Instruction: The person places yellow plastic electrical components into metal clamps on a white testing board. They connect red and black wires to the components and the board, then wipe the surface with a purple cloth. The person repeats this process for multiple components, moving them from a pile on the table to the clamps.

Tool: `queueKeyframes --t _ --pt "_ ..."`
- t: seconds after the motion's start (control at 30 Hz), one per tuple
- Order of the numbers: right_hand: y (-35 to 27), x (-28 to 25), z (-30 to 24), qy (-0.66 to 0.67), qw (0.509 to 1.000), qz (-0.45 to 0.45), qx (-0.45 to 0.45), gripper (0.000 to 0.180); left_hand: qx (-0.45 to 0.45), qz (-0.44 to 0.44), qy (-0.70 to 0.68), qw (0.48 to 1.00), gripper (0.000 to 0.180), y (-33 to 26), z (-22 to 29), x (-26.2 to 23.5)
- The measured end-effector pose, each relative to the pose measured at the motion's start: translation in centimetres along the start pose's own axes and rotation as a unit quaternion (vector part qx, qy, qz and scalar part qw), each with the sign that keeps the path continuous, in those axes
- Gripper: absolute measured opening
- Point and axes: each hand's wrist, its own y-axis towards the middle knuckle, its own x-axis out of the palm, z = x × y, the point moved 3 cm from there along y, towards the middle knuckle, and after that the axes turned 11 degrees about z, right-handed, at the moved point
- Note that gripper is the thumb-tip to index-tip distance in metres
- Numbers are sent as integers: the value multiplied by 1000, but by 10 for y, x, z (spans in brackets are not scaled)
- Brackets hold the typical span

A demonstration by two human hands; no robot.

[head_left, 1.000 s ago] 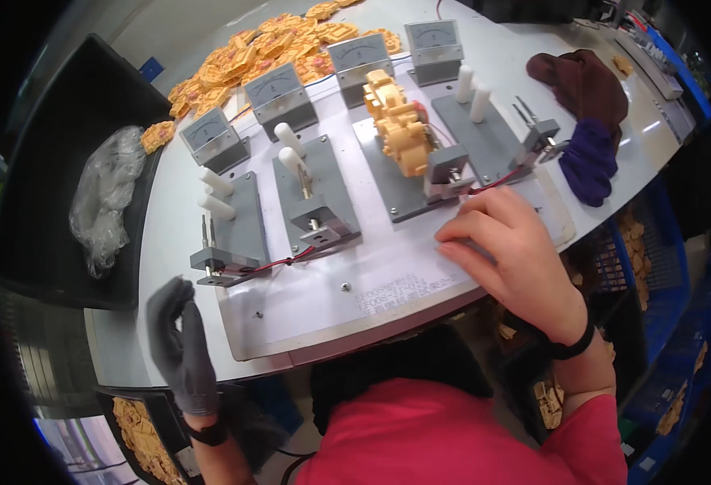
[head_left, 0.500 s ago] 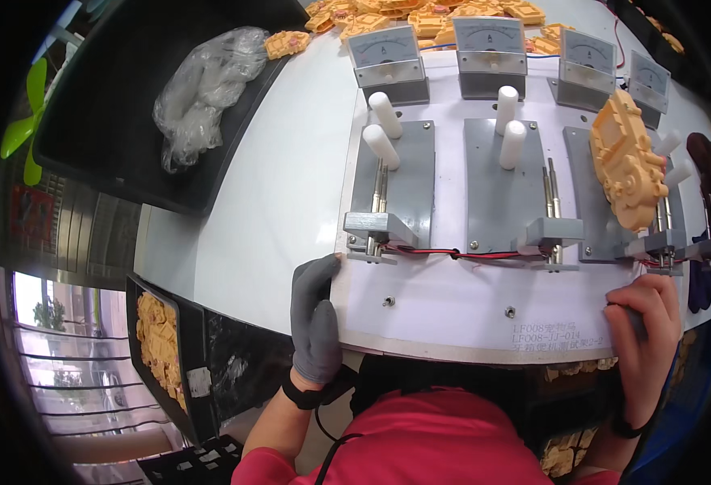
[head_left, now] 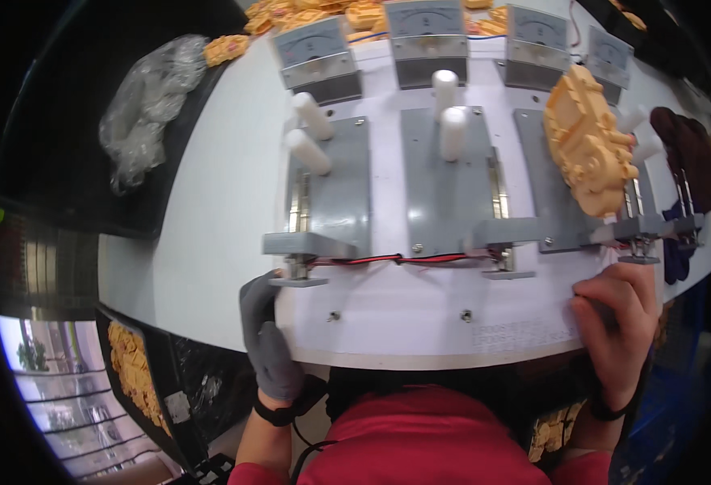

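A white board (head_left: 420, 307) carrying several grey metal fixtures (head_left: 331, 190) with white pegs (head_left: 451, 129) lies on the white table in front of me. My left hand (head_left: 266, 339), in a grey glove, grips the board's near left edge. My bare right hand (head_left: 618, 319) grips its near right corner. A stack of orange-yellow moulded parts (head_left: 590, 149) leans on the right-hand fixture. Red and black wires (head_left: 396, 259) run along the fixtures' front edge.
Several grey panel meters (head_left: 424, 28) stand in a row behind the fixtures, with more orange parts (head_left: 307, 12) beyond them. A crumpled clear plastic bag (head_left: 141, 113) lies on a black tray at left. Dark gloves (head_left: 691, 158) lie at right. A bin of orange parts (head_left: 133, 372) sits low left.
The view has swung left and closer. My left hand rose from below the table to the board's near left edge; my right hand moved from the right fixture to the board's near right corner.
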Motion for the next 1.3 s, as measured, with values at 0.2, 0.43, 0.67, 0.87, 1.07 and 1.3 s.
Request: queueKeyframes --t 0.2,0.43,0.67,0.87,1.07,1.3 --pt "1 0 7 13 999 12 -39 29 -58 6 -40 998 68 -7 -15 0" --pt "-30 -59 41 56 963 261 46 19 -88 41 -80 992 66 -13 -23 -6" --pt "-38 -39 62 64 952 114 277 46 9 6 -59 998 49 3 5 7" --pt "-37 -35 68 72 955 108 266 43 18 -26 -58 998 51 6 7 10" --pt "-41 -48 74 137 947 92 277 46 -7 11 5 1000 57 -3 15 2" --pt "-29 -69 67 5 972 98 213 32 -77 45 -39 995 62 -20 -7 -5"
